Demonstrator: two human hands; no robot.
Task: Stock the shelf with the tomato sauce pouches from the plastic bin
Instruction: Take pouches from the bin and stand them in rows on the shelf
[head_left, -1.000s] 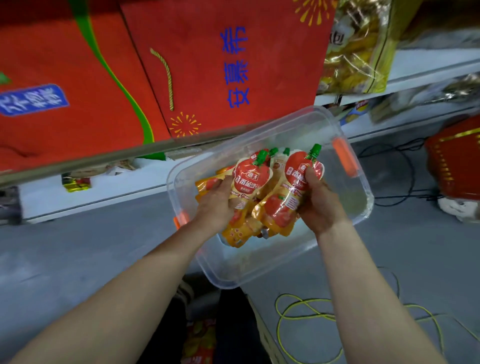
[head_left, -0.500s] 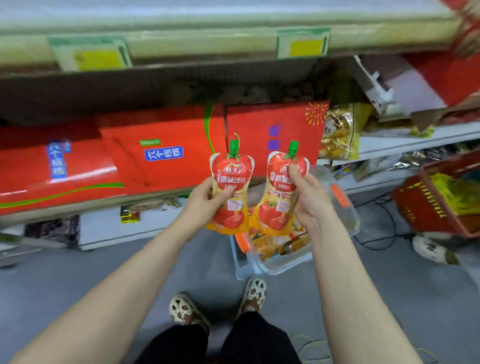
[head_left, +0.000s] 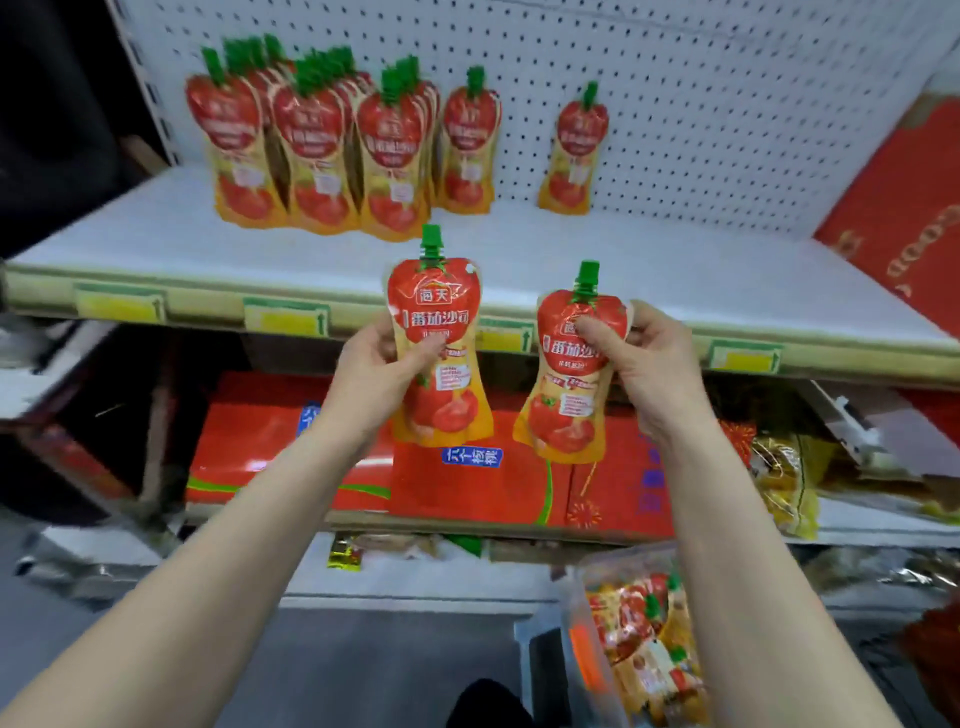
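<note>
My left hand (head_left: 371, 374) grips a red and yellow tomato sauce pouch (head_left: 439, 338) with a green cap, held upright in front of the shelf edge. A second pouch (head_left: 569, 374) is pinched upright in my right hand (head_left: 649, 364). Both sit just below the white shelf (head_left: 649, 270). On that shelf several pouches (head_left: 311, 150) stand in rows at the back left, and a single pouch (head_left: 574, 150) stands apart to the right. The clear plastic bin (head_left: 597, 649) with more pouches lies on the floor at the lower right.
A white pegboard (head_left: 727, 104) backs the shelf. Yellow price tags (head_left: 285, 317) line its front edge. Red gift boxes (head_left: 467, 483) fill the shelf below, and another red box (head_left: 909, 218) stands at the right end of the top shelf. Grey floor (head_left: 363, 665) lies beneath.
Both hands have lifted the pouches from bin level up to the edge of the upper shelf. The view has tilted up, and the stocked shelf is now in sight.
</note>
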